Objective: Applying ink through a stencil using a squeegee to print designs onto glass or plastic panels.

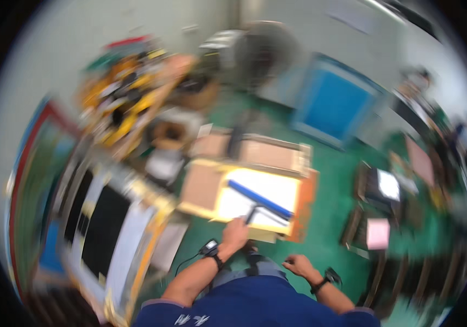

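Observation:
My left hand [235,233] is closed around the dark handle of a roller with a long blue roll [261,199]. The roll lies slantwise over a bright white sheet [228,204] on a yellow-edged board [198,188]. Whether it touches the sheet cannot be made out in the blur. My right hand [300,266] hangs in front of my body, its fingers curled in, with nothing visible in them. Each wrist has a dark band with a small device on it.
Left of me stands a bench with a framed black-and-white screen [105,234]. A cluttered shelf [135,92] and a fan [263,54] are farther back. A blue-panelled cabinet [336,103] stands beyond the board. Dark racks [419,280] and other people [416,90] are at the right.

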A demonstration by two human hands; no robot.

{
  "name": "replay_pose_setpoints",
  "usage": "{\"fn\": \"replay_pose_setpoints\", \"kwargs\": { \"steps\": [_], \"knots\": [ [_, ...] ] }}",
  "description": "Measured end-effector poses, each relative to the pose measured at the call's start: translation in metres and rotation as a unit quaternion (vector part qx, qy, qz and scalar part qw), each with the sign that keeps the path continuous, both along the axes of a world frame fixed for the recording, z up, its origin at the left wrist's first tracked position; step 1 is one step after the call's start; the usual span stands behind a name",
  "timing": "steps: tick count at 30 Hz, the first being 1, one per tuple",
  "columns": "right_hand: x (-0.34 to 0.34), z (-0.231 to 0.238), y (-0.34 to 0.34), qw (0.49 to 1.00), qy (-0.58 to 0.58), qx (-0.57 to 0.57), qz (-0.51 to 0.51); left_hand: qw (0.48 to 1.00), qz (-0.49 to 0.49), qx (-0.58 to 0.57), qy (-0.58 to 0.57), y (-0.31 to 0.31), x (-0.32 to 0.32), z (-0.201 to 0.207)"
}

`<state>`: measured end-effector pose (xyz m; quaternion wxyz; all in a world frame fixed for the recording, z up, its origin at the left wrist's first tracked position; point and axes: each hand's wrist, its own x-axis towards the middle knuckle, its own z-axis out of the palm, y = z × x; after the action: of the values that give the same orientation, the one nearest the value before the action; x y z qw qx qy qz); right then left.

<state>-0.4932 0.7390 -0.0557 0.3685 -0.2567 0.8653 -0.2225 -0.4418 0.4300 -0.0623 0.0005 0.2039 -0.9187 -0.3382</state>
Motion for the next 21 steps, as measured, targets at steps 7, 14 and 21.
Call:
{"fn": "replay_pose_setpoints", "kwargs": {
  "steps": [7, 14, 21],
  "knots": [
    [-0.025, 0.013, -0.116, 0.984, -0.064, -0.129, 0.102, 0.956, 0.241, -0.020, 0.168, -0.075, 0.168, 0.033],
    [0.041, 0.063, -0.318, 0.918, 0.061, -0.167, 0.353, 0.758, 0.578, -0.223, 0.204, -0.183, 0.431, 0.062],
    [0.188, 0.084, -0.499, 0.794, 0.104, -0.300, 0.518, 0.684, 0.653, -0.283, 0.159, -0.225, 0.546, 0.039]
  ]
}}
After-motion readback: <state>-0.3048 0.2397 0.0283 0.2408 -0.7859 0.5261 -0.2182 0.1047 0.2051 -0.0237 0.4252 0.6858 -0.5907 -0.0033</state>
